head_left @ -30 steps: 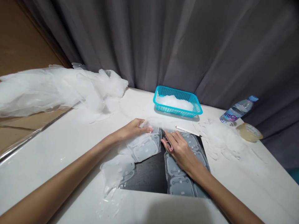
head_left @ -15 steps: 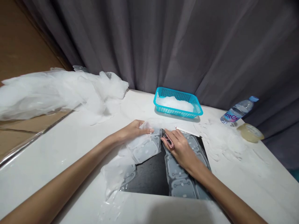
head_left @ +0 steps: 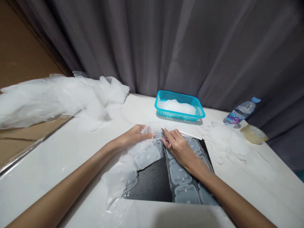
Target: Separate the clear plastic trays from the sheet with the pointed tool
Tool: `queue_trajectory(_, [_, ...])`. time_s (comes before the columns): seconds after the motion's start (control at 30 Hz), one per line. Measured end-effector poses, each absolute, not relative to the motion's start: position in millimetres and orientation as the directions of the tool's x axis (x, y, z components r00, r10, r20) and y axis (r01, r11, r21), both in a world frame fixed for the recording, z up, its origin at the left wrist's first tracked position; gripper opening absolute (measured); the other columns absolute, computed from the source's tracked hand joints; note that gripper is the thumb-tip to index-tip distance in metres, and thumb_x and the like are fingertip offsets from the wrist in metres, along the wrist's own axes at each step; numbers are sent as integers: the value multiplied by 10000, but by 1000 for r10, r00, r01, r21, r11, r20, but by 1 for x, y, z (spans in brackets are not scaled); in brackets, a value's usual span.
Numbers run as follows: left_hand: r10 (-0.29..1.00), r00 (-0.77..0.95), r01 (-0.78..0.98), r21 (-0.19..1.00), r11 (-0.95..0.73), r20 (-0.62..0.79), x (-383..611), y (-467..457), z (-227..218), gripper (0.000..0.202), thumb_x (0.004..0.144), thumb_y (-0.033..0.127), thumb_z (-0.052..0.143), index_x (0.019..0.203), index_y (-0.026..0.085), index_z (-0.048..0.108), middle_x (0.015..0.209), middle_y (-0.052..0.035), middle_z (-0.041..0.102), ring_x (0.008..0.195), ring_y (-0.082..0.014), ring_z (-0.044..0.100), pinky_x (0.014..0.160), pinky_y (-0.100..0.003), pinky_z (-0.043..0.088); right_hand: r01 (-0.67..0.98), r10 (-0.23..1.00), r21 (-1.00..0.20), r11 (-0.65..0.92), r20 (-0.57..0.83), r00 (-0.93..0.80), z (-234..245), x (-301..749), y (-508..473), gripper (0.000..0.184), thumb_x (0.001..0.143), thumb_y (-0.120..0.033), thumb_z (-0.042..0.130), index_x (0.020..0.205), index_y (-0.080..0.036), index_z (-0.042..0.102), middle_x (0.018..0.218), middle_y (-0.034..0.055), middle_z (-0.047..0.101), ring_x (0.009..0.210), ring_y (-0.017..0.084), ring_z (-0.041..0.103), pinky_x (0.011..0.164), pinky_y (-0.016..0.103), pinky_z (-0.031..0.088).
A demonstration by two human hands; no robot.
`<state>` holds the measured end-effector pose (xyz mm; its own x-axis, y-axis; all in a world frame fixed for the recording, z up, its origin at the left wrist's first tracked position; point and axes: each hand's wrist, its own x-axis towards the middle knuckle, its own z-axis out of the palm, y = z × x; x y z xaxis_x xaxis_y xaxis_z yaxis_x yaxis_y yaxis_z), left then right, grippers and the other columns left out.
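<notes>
My left hand (head_left: 139, 135) pinches the top part of a translucent printed plastic sheet (head_left: 147, 155), lifted and bent over to the left. My right hand (head_left: 179, 145) is closed round a pink utility knife (head_left: 167, 141), its blade tip at the sheet's edge beside my left thumb. Beneath lies a black board (head_left: 154, 180), bare in the middle. More of the printed plastic, in rounded grey panels (head_left: 179, 172), covers the board's right side under my right wrist.
A turquoise basket (head_left: 180, 114) with white scraps stands at the back. To its right are a water bottle (head_left: 242, 112), a tape roll (head_left: 254, 134) and loose white scraps (head_left: 228, 139). A heap of white plastic (head_left: 59, 98) lies at left by cardboard (head_left: 28, 136).
My right hand with the knife has shifted slightly left and the knife has turned more upright. My left hand still grips the sheet in nearly the same place. The view has tilted a little.
</notes>
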<state>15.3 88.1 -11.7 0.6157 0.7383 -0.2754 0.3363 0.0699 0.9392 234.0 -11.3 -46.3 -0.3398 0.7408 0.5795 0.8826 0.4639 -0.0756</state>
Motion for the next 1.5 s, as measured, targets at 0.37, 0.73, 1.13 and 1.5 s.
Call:
queue_trajectory(0.37, [746, 610, 346, 937, 53, -268, 14, 88, -12, 471, 725, 571, 874, 852, 137, 740, 746, -25, 718, 615, -156, 620, 555, -232, 486, 892, 750, -50, 449, 564, -346, -48, 235, -12, 370, 1090, -220, 444, 1379, -45, 594, 1136, 189, 721, 1026, 301, 659, 967, 479, 582])
queue_trajectory(0.73, [739, 606, 354, 932, 82, -295, 13, 89, -12, 453, 747, 559, 859, 879, 139, 754, 775, -52, 753, 611, -175, 651, 555, -254, 511, 904, 733, -71, 422, 614, -294, -46, 232, -20, 378, 1082, -233, 479, 1377, -30, 600, 1130, 189, 730, 1025, 298, 668, 1004, 489, 569])
queue_trajectory(1.13, [716, 609, 352, 925, 141, -341, 13, 88, -7, 436, 720, 533, 889, 865, 149, 741, 762, -36, 747, 598, -165, 649, 553, -242, 513, 906, 769, -93, 413, 568, -292, -38, 234, -14, 366, 1081, -231, 476, 1393, -76, 590, 1118, 185, 716, 1033, 307, 645, 938, 481, 581])
queue_trajectory(1.5, [718, 627, 331, 938, 106, -302, 11, 90, -12, 462, 757, 559, 860, 942, 144, 776, 877, -68, 782, 685, -183, 687, 608, -244, 537, 902, 738, -54, 428, 598, -315, -44, 232, -18, 385, 1079, -233, 487, 1385, -21, 583, 1122, 190, 722, 1001, 295, 648, 991, 480, 569])
